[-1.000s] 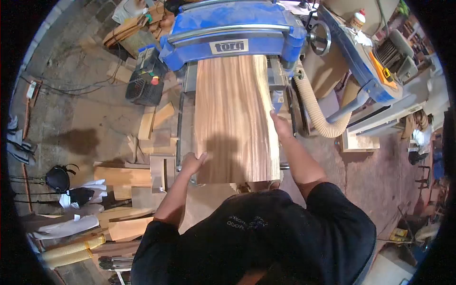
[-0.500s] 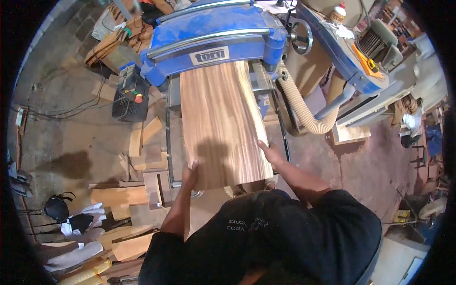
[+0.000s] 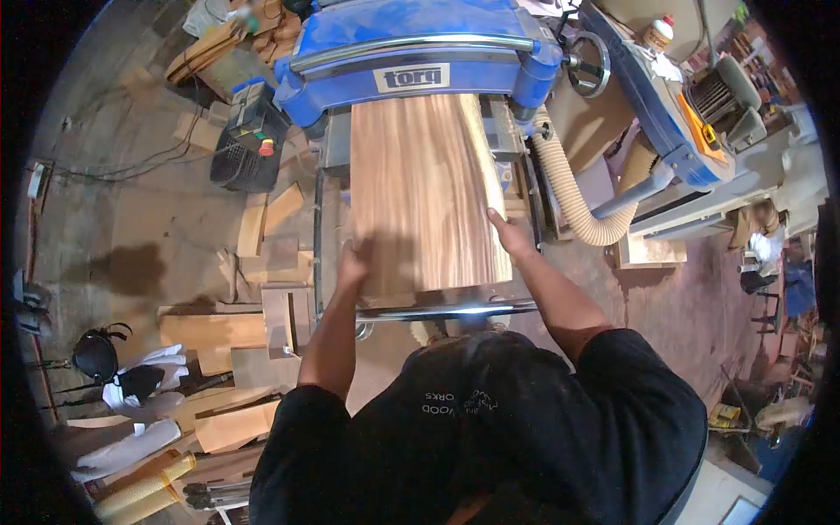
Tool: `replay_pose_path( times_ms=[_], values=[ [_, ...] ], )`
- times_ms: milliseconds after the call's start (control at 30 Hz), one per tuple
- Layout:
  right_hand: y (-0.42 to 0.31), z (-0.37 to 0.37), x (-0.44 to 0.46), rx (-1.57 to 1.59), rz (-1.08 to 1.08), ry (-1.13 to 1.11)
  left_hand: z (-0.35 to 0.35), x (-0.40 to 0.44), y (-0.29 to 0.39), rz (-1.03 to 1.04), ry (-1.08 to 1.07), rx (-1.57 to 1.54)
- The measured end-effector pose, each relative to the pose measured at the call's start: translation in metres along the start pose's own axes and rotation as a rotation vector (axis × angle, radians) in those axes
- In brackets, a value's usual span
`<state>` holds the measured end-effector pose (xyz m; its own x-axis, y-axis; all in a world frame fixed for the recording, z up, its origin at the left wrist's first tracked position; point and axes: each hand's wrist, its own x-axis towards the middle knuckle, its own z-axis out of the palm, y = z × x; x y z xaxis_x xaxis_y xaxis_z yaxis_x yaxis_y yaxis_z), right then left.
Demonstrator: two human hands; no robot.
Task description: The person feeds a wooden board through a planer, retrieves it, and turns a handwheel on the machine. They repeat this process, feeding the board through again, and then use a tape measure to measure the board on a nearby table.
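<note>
A wide wooden board with striped grain and a pale edge on its right side lies partly inside the blue thickness planer. Its far end is hidden under the machine. My left hand grips the board's left edge near its front corner. On the opposite edge, my right hand holds the board with the thumb on top; the other fingers are mostly out of sight. A metal roller bar crosses just in front of the board's near end.
A ribbed dust hose curves down at the planer's right, below a handwheel. To the left sit a black crate and wood offcuts on the floor. A blue bench carries a glue bottle.
Both hands and the board have moved forward, so less of the board shows in front of the planer. The roller bar has come into view at its near end.
</note>
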<state>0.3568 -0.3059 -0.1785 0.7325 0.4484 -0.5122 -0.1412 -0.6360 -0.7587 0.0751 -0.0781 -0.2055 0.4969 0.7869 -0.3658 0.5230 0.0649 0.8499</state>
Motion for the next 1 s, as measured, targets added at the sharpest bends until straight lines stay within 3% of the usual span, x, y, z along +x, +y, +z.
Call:
replay_pose_path(
  times_ms=[133, 200, 300, 367, 433, 467, 500, 567, 600, 667, 733, 900, 1000],
  values=[
    [-0.028, -0.007, -0.016, 0.056, -0.020, 0.010, 0.002, 0.009, 0.004, 0.213, 0.019, -0.076],
    [-0.019, -0.003, 0.000, 0.073, -0.029, 0.022, 0.002, 0.012, 0.023, 0.006, 0.102, 0.274],
    [-0.016, -0.001, 0.011, 0.141, -0.029, 0.010, 0.003, 0.020, 0.038, -0.101, 0.156, 0.445],
    [-0.017, 0.001, 0.020, 0.037, -0.065, 0.112, 0.006, -0.002, 0.068, 0.002, 0.226, 0.500],
    [-0.032, -0.004, 0.001, -0.448, -0.341, 0.281, 0.010, -0.014, 0.074, 0.103, 0.293, 0.561],
    [-0.016, 0.002, 0.007, -0.656, -0.751, 0.495, 0.010, -0.010, 0.063, 0.311, 0.301, 0.679],
    [-0.022, -0.003, -0.012, -0.655, -0.746, 0.505, 0.011, -0.007, 0.053, 0.522, 0.307, 0.792],
    [-0.027, -0.010, -0.057, -0.907, -0.668, 0.073, 0.014, -0.015, 0.024, 0.652, 0.261, 0.863],
    [-0.012, -0.008, -0.071, -0.907, -0.672, 0.070, 0.012, -0.024, 0.013, 0.776, 0.218, 0.938],
    [0.021, -0.008, -0.092, -1.155, -0.813, 0.091, 0.010, -0.053, -0.002, 0.794, 0.190, 0.895],
    [0.018, -0.012, -0.104, -1.157, -0.751, 0.016, 0.014, -0.063, 0.000, 0.814, 0.160, 0.848],
    [-0.010, -0.013, -0.105, -1.171, -0.594, -0.155, 0.015, -0.067, 0.029, 0.606, -0.003, 0.892],
    [-0.017, -0.012, -0.098, -1.235, -0.556, -0.208, 0.014, -0.054, 0.028, 0.614, -0.031, 0.922]
  ],
)
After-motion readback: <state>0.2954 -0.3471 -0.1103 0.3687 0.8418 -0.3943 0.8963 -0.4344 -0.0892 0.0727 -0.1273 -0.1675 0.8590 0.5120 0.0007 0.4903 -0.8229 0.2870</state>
